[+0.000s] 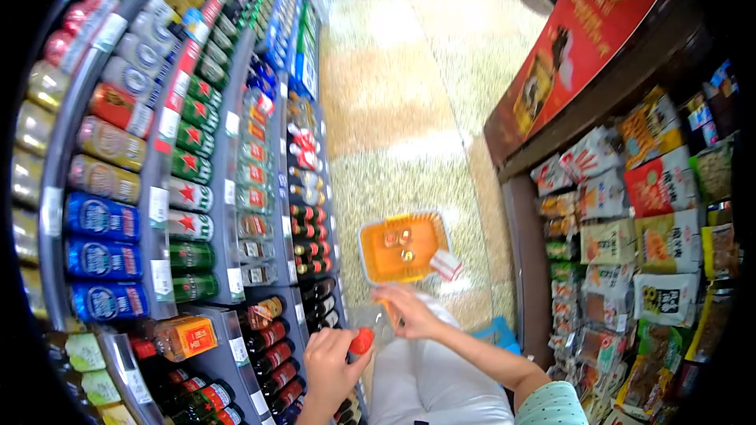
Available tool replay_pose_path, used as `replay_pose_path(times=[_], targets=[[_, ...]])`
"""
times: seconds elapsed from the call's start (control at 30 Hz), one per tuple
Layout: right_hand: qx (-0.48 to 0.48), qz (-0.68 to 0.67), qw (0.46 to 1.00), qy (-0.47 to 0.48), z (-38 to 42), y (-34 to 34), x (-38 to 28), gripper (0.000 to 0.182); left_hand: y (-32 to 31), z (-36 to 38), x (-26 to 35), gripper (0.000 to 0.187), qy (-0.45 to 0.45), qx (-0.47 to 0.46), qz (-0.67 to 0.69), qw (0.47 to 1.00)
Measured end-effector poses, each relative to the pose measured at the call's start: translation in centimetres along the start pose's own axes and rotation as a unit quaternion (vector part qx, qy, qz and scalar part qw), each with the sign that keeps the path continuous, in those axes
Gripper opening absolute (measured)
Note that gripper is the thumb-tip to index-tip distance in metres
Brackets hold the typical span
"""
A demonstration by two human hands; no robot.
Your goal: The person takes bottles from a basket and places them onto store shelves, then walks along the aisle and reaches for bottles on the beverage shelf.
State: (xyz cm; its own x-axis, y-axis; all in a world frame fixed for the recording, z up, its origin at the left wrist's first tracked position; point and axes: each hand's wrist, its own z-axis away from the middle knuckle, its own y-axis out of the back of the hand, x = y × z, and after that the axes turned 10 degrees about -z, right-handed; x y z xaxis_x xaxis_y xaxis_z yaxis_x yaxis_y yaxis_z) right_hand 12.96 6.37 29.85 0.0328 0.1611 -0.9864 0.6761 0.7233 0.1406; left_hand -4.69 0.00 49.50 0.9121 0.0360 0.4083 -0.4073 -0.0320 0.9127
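Two bare hands appear low in the head view, at about six o'clock. Left hand (329, 370): fingers curled, pinching a small bottle with a red cap (361, 341) by its top, just beside the lowest shelves of bottles (272, 358). Right hand (409, 311): fingers drawn together around the orange handle (387, 307) of a shopping basket (403, 248), the grip partly hidden by the knuckles. Basket: orange, pale rim, hanging just above the hands toward twelve o'clock; inside, a few small items (398, 242) too small to identify, and a white and red packet (447, 265) resting at its rim at four o'clock. Shelving at nine o'clock: rows of cans, blue cans (101, 257) low, green cans with a red star (190, 181) next to them, silver and red cans (130, 71) higher up. Shelving at three o'clock: bagged snacks (646, 244) in several colours, beneath a red poster (587, 27). Floor (409, 110): speckled beige, running between the two shelf runs toward twelve o'clock. Person's clothing: white trousers (429, 386) and a green dotted sleeve (555, 408) at five o'clock.
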Motion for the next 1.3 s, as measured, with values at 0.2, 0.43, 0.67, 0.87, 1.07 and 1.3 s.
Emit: replay_pose_path(times=[0.2, 0.43, 0.67, 0.87, 1.07, 1.3], targets=[[-0.005, 0.035, 0.997, 0.062, -0.2, 0.1, -8.7, 0.088, 8.1, 2.2, 3.6, 0.030, 0.007, 0.058, -0.008, 0.998], [-0.058, 0.030, 0.996, 0.062, -0.7, -1.5, -16.2, 0.081, 14.7, 5.3, 4.8, 0.029, 0.013, 0.135, -0.015, 0.991], [-0.028, 0.024, 0.996, 0.079, -1.4, -7.0, -19.1, 0.081, 18.7, 10.3, 4.8, 0.031, 0.071, 0.127, -0.017, 0.989], [0.012, 0.073, 0.982, 0.171, -1.3, -12.1, -20.6, 0.077, 18.6, 14.4, 4.0, 0.030, 0.108, 0.208, -0.071, 0.969], [0.029, 0.022, 0.984, 0.174, -0.6, -17.8, -19.9, 0.070, 17.5, 18.4, 4.3, 0.034, 0.170, 0.279, -0.082, 0.942], [0.032, -0.063, 0.975, 0.211, -2.2, -23.3, -19.4, 0.067, 15.2, 21.7, 3.3, 0.041, 0.230, 0.346, -0.071, 0.907]])
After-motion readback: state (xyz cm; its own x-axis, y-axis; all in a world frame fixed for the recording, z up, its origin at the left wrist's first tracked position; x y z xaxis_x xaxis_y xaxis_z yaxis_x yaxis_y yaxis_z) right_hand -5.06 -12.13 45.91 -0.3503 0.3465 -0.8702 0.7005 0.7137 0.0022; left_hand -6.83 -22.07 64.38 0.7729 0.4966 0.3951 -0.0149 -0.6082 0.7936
